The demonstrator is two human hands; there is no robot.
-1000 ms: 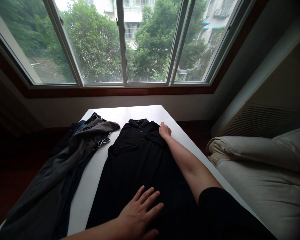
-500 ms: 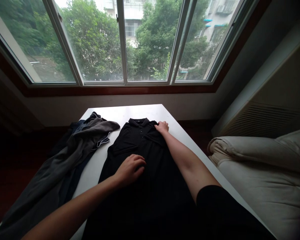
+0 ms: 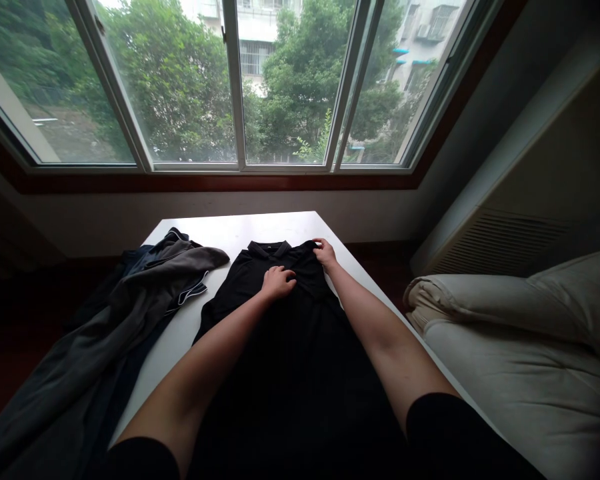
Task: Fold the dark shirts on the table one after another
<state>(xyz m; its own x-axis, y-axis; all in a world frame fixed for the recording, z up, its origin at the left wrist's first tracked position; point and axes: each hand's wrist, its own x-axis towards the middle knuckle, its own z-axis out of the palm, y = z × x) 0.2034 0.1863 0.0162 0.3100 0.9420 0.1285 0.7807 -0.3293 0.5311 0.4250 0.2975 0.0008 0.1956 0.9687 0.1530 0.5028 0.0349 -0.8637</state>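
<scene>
A black polo shirt (image 3: 300, 320) lies front up on a white table, its collar toward the window. My right hand (image 3: 325, 254) pinches the cloth at the shirt's right shoulder edge as I see it, near the table's far right side. On the chest, just below the collar and buttons, rests my left hand (image 3: 279, 283), its fingers loosely bent and apart and holding nothing. The lower part of the shirt merges with dark shadow and my own dark clothing.
To the left, a heap of grey and navy clothes (image 3: 145, 293) hangs over the edge of the white table (image 3: 235, 230). A light padded sofa (image 3: 520, 347) stands on the right. Behind the table are a wall and a wide window (image 3: 280, 100).
My left hand has moved forward over the shirt to its chest. My right hand stays at the shoulder, where the cloth is drawn slightly outward. The view has shifted a little.
</scene>
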